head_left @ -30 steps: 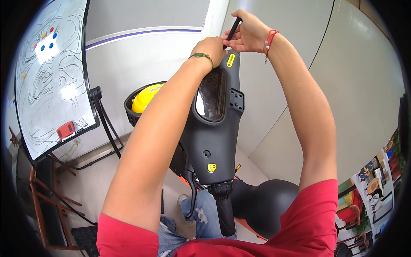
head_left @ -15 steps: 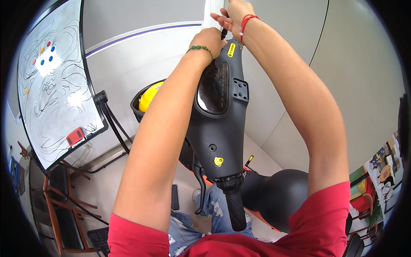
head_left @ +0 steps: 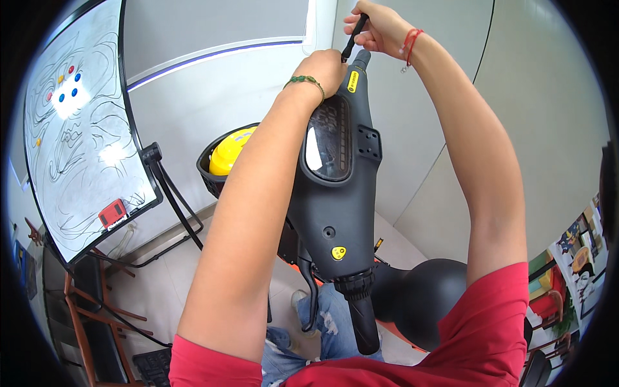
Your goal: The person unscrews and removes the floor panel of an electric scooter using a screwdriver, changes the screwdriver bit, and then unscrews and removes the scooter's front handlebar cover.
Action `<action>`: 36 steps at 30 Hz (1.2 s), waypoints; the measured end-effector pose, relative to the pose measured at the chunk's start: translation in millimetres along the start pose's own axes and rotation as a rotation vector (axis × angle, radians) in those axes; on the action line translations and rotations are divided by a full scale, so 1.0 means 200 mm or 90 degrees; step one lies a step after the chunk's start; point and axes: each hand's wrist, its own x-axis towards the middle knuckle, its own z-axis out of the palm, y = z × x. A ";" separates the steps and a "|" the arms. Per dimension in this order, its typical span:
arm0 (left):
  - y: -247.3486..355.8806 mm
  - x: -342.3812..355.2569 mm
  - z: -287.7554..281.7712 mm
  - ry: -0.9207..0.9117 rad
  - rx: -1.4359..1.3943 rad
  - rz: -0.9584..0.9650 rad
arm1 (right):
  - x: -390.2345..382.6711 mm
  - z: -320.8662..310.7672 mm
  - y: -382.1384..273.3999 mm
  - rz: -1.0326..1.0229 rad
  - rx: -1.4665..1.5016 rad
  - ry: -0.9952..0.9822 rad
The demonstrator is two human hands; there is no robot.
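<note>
The dark grey handlebar cover (head_left: 332, 213) of a scooter stretches away from me, with a glossy oval display (head_left: 327, 145) in it. At its far end my left hand (head_left: 322, 69) is closed beside the narrow grey bar stub (head_left: 363, 58), its fingers mostly hidden. A slim black rod (head_left: 354, 40) slants up from the left hand's fingertips. My right hand (head_left: 382, 29) pinches the rod's upper end; I cannot tell whether it is a lever or a tool. Near my body are a black grip (head_left: 365, 326) and a curved brake lever (head_left: 312, 297).
Left of the handlebar, a black basket (head_left: 209, 174) holds a yellow helmet-like thing (head_left: 230, 151). A whiteboard (head_left: 84, 142) on a black stand is at the left, above wooden chairs (head_left: 87, 322). The black seat (head_left: 429, 293) lies to the right. Pale wall panels (head_left: 535, 129) stand behind.
My right hand has moved right and slightly down, with its fingers now on the black rod. The rod shows more clearly. My left hand and the handlebar have shifted slightly right and down in the view.
</note>
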 end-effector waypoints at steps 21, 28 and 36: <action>-0.01 -0.02 -0.01 0.052 -0.036 0.046 | -0.06 0.09 0.21 -0.340 -0.012 0.158; 0.02 -0.02 -0.01 0.062 -0.012 0.043 | -0.04 0.05 0.21 -0.381 -0.044 0.227; 0.04 -0.02 -0.01 0.083 0.005 0.041 | -0.11 0.07 0.13 -0.479 -0.429 0.249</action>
